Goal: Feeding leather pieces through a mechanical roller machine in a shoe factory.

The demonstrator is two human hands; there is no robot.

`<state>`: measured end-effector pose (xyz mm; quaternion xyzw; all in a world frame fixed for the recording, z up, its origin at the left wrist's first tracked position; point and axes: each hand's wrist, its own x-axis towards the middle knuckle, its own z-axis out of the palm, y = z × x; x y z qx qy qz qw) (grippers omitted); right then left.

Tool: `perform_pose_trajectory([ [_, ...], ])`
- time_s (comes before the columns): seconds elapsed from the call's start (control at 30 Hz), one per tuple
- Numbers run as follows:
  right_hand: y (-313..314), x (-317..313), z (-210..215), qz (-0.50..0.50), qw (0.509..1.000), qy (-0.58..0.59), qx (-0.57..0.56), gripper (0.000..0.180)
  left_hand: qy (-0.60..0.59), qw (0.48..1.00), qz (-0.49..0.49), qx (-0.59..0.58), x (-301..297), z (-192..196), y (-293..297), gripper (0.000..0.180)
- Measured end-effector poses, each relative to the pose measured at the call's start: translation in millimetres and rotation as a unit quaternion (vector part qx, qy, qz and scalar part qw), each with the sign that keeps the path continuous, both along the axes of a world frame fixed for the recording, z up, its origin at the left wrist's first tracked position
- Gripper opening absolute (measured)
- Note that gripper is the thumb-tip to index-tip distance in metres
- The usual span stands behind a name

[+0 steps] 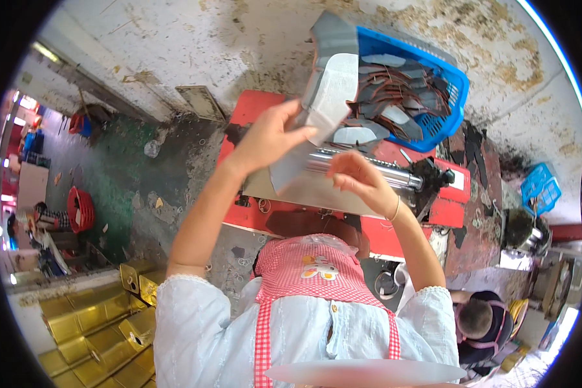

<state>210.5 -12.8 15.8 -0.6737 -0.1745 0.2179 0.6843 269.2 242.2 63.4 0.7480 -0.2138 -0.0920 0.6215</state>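
My left hand (273, 134) is raised over a red machine and grips a flat grey cut piece (330, 89) between thumb and fingers. The piece looks like a shoe-upper panel, with a paler patch on its face and a darker grey part reaching up past the basket. Below the hand hangs a grey flap, slightly blurred. My right hand (362, 180) hovers at the machine's shiny metal roller (394, 176), fingers loosely bent and thumb a little apart. Nothing shows in it.
Behind the machine, a blue plastic basket (458, 97) holds many dark grey cut pieces (394, 94). The red machine table (249, 107) stands against a stained wall. Gold-coloured tins (84, 317) are at lower left, a red basket (81, 210) farther left. Another person (477, 320) is at lower right.
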Motion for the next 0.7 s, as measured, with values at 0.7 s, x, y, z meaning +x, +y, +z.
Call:
perform_pose_trajectory([
  [0.7, 0.6, -138.7, -276.2, -0.228, 0.831, -0.115, -0.494, 0.037, -0.004, 0.893, -0.256, 0.371, 250.0, -240.7, -72.9, 0.050],
])
